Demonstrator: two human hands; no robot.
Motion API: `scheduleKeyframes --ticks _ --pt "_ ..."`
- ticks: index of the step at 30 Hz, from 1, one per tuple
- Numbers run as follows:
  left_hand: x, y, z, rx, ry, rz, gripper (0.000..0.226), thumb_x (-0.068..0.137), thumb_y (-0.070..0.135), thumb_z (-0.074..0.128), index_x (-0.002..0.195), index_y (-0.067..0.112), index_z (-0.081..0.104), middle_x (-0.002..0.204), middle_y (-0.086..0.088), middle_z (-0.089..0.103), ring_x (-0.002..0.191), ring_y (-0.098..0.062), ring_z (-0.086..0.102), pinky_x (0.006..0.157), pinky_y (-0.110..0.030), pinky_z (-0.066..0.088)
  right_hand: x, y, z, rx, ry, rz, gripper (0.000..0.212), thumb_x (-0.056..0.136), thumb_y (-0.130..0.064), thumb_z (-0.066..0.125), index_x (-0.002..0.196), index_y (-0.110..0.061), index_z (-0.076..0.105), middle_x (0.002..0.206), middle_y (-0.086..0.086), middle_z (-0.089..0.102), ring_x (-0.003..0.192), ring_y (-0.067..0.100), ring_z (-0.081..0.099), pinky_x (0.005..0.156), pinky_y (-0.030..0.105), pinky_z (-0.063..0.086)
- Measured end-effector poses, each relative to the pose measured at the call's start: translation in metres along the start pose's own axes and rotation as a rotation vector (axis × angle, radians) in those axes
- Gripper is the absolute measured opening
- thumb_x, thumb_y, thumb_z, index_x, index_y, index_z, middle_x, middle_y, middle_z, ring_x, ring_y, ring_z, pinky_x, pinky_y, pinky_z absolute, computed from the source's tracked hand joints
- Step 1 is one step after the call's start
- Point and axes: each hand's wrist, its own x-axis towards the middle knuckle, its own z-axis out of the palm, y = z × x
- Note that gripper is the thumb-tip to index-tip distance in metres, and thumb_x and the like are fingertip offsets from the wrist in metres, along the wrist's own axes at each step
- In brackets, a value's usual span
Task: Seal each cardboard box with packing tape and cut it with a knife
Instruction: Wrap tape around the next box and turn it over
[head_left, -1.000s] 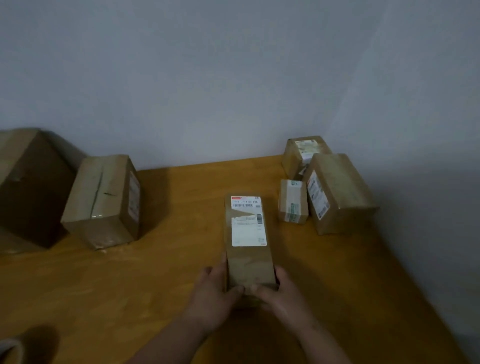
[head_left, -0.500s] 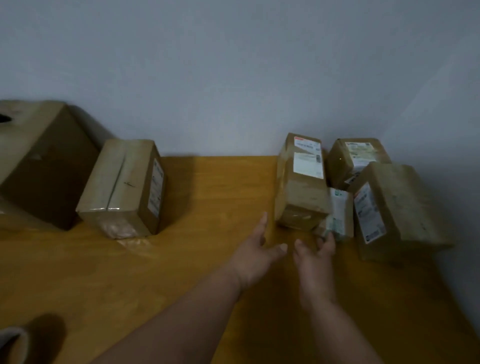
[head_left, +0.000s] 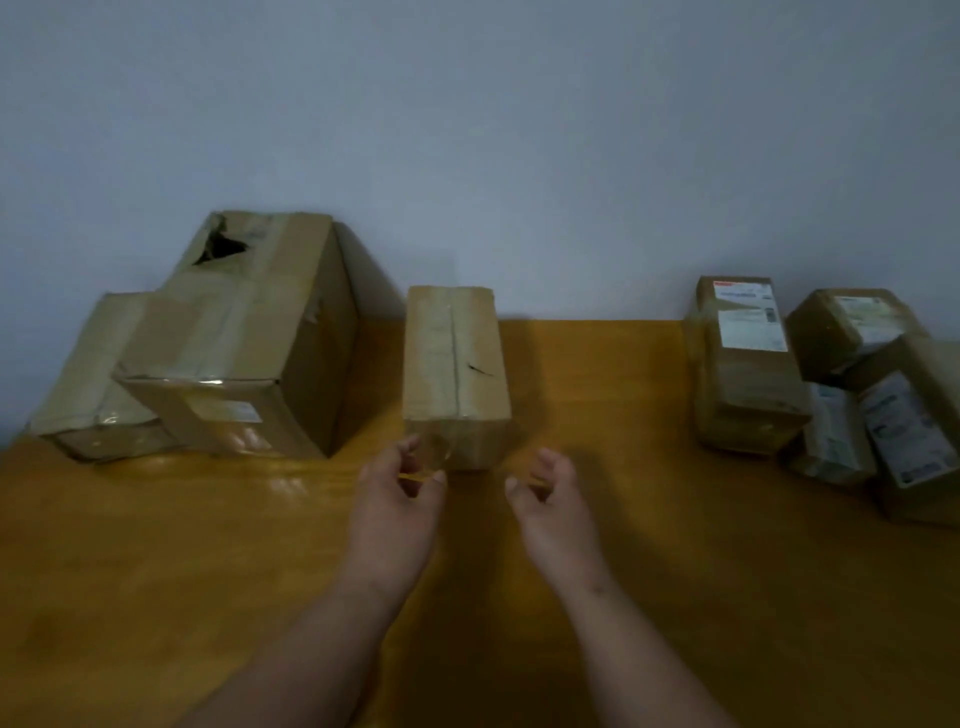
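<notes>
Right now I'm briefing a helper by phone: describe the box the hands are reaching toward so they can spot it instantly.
On the wooden table against the grey wall, find the large torn box on the left and the cluster of labelled parcels on the right. The middle box stands alone between them, just beyond the left hand and right hand. Unlike its neighbours, it touches no other box and has a taped centre seam beside a small dark slit.

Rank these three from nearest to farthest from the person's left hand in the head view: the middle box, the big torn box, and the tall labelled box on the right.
From the left hand:
1. Middle box, just beyond the fingertips.
2. Big torn box, off to the left against the wall.
3. Tall labelled box, far right, past the right hand.
</notes>
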Motion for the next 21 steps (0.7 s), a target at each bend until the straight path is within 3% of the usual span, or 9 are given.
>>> scheduleKeyframes --ticks 2,4,7,10,12,14,18,21 --pt "0.012 -0.007 -0.024 -0.017 -0.033 0.008 0.05 0.092 0.028 0.065 0.138 0.033 0.046 0.12 0.007 0.053 0.098 -0.005 0.056 0.073 -0.022 0.048 0.002 -0.023 0.019 -0.022 0.074 -0.037 0.051 0.093 -0.032 0.061 0.139 -0.031 0.039 0.132 -0.011 0.043 0.115 0.008 0.046 0.084 0.022 0.039" --pt "0.022 -0.011 -0.039 -0.041 -0.09 0.004 0.059 0.093 0.027 0.065 0.145 0.033 0.039 0.133 0.009 0.049 0.104 -0.003 0.053 0.075 -0.018 0.044 0.005 -0.042 0.033 -0.037 0.147 -0.093 0.053 0.092 -0.031 0.063 0.14 -0.028 0.04 0.137 -0.007 0.041 0.123 0.014 0.046 0.089 0.024 0.038" --pt "0.033 0.0 -0.045 -0.156 -0.244 -0.06 0.069 0.095 0.024 0.061 0.153 0.035 0.023 0.151 0.011 0.037 0.12 -0.004 0.043 0.092 -0.026 0.04 0.011 -0.06 0.044 -0.049 0.164 -0.111 0.063 0.092 -0.03 0.064 0.147 -0.025 0.033 0.144 -0.003 0.039 0.13 0.02 0.043 0.088 0.026 0.038" --pt "0.044 0.015 -0.039 -0.277 -0.376 -0.167 0.071 0.096 0.031 0.059 0.154 0.037 0.017 0.156 0.009 0.033 0.132 -0.009 0.037 0.109 -0.031 0.029 0.021 -0.068 0.046 0.001 0.095 -0.066 0.07 0.092 -0.03 0.063 0.151 -0.026 0.025 0.147 0.0 0.04 0.131 0.022 0.043 0.09 0.03 0.044" --pt "0.049 0.018 -0.035 -0.304 -0.406 -0.214 0.073 0.095 0.037 0.06 0.154 0.038 0.018 0.156 0.008 0.033 0.137 -0.016 0.037 0.114 -0.034 0.029 0.027 -0.067 0.046 0.03 0.066 -0.06 0.071 0.091 -0.03 0.065 0.15 -0.026 0.025 0.145 0.0 0.042 0.129 0.021 0.044 0.09 0.032 0.045" --pt "0.05 0.019 -0.032 -0.322 -0.384 -0.221 0.072 0.093 0.04 0.061 0.153 0.036 0.022 0.155 0.008 0.036 0.135 -0.016 0.039 0.108 -0.031 0.031 0.03 -0.065 0.045 0.048 0.083 -0.046 0.076 0.089 -0.033 0.067 0.151 -0.024 0.024 0.144 0.0 0.04 0.127 0.021 0.045 0.09 0.032 0.047" --pt "0.031 0.021 -0.035 -0.313 -0.375 -0.13 0.066 0.092 0.041 0.064 0.15 0.032 0.035 0.149 0.011 0.042 0.125 -0.006 0.044 0.102 -0.025 0.037 0.021 -0.056 0.039 0.096 0.172 -0.048 0.07 0.084 -0.037 0.07 0.144 -0.023 0.036 0.133 -0.002 0.041 0.11 0.014 0.047 0.07 0.02 0.045" --pt "0.005 0.025 -0.045 -0.229 -0.339 0.007 0.057 0.092 0.041 0.063 0.145 0.03 0.045 0.142 0.014 0.044 0.127 -0.003 0.046 0.112 -0.032 0.04 -0.002 -0.055 0.028 0.2 0.195 -0.05 0.068 0.076 -0.043 0.072 0.135 -0.029 0.04 0.128 -0.003 0.047 0.108 0.017 0.054 0.08 0.034 0.055"
